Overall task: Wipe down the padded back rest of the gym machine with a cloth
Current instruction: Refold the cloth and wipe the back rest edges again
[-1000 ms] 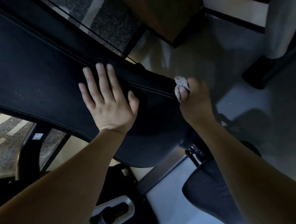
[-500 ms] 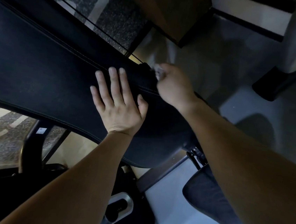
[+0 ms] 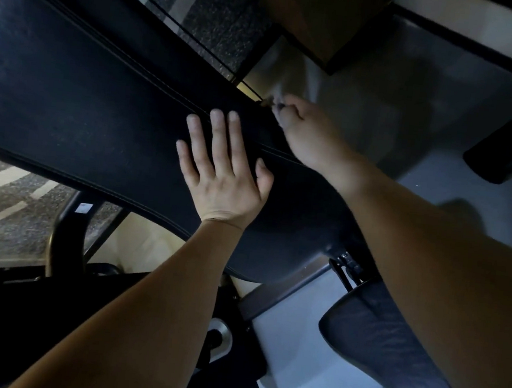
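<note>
1. Head view: the left hand [image 3: 223, 174] lies flat on the padded back rest [image 3: 82, 118], with straight fingers a little spread and the palm pressing on the black surface. It holds nothing.
2. The right hand [image 3: 305, 132] is just beside the left hand, on its far right side, at the far edge of the back rest. Its fingers are curled over this edge.
3. Only a small pale bit of the cloth [image 3: 272, 102] shows at the fingertips of the right hand. It is blurred, and the hand hides the rest.
4. The back rest runs under both hands and goes on far to the left of the left hand. A stitched seam passes under the left fingertips.
5. Below the right forearm there is a dark seat pad [image 3: 390, 350].
6. Beyond the right hand is a grey floor [image 3: 447, 103].
</note>
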